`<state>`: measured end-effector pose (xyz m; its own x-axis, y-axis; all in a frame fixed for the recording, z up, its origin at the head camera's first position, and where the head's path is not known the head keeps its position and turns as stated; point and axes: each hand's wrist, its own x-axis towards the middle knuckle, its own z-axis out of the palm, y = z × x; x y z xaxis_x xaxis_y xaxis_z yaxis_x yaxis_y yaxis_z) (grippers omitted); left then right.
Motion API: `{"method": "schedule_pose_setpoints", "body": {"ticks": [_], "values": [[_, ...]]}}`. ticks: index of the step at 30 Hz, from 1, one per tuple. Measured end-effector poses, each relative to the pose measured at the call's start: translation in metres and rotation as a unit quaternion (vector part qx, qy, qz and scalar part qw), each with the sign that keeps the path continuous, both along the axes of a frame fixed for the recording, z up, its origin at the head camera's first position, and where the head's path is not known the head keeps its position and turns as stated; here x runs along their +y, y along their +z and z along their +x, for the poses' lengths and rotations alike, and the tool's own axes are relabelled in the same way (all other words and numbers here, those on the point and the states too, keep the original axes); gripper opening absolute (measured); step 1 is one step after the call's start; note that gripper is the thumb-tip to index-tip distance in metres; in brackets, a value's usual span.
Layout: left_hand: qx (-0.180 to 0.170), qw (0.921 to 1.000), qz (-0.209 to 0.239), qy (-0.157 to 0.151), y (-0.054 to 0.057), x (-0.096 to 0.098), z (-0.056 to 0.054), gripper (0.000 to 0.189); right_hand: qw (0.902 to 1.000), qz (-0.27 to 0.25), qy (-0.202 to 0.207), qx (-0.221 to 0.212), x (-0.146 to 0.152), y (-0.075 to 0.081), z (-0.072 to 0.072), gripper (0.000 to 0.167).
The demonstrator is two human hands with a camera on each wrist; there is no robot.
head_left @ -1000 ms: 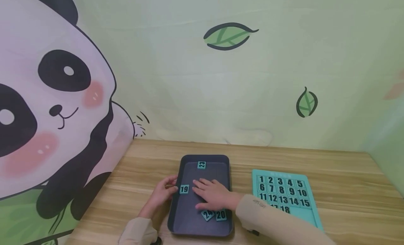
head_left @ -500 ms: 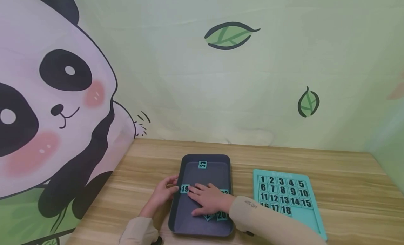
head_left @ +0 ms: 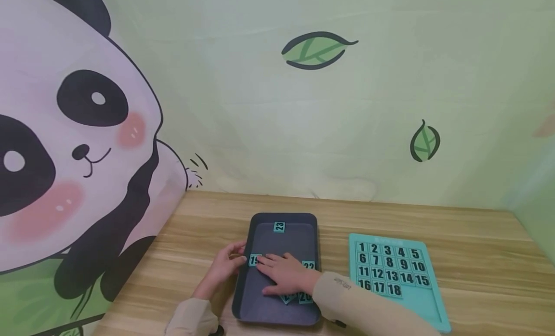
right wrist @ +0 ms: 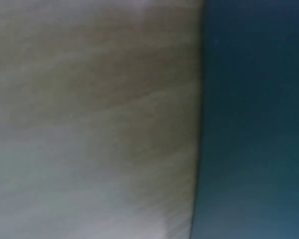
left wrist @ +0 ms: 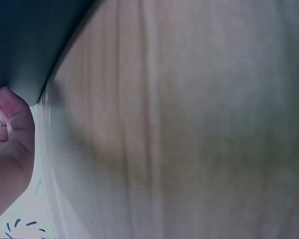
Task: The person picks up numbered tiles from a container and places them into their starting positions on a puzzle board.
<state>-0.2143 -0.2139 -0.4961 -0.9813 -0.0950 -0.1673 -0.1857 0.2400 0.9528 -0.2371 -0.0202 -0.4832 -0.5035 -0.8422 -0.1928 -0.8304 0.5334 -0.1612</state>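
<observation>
My right hand [head_left: 286, 274] lies palm down over the dark tray [head_left: 277, 313], fingers straight and spread. Its fingertips overlap the right edge of the number 19 tile [head_left: 253, 260]. Tile 22 [head_left: 309, 265] peeks out past the back of that hand, and tile 20 [head_left: 305, 298] and a tilted tile [head_left: 288, 299] are partly covered near the wrist. At the far end of the tray lies tile 23 [head_left: 279, 227], turned sideways. My left hand [head_left: 225, 264] rests against the tray's left side, fingers loosely bent; the left wrist view shows its thumb [left wrist: 14, 104] against the outer wall.
Right of the tray lies a turquoise number board [head_left: 422, 304] with tiles 1 to 18 in rows and a bare lower part. Both stand on a wooden table [head_left: 481, 259]. A printed panda backdrop [head_left: 243, 134] rises behind the table.
My right hand has slid a little left and down across the tray, reaching tile 19 and uncovering tile 22. My left hand has stayed at the tray's side.
</observation>
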Motion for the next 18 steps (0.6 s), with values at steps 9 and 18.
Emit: {"method": "schedule_pose_setpoints", "body": {"ticks": [9,18], "values": [[-0.001,0.9999,0.007,0.014,-0.002,0.003,-0.001,0.041,0.9987,-0.04,0.022,0.025,0.012,0.005,0.007,0.049],[0.002,0.9998,0.007,0.016,-0.002,0.003,-0.001,0.042,0.9939,-0.087,0.022,0.063,0.02,0.003,0.013,0.03]]}}
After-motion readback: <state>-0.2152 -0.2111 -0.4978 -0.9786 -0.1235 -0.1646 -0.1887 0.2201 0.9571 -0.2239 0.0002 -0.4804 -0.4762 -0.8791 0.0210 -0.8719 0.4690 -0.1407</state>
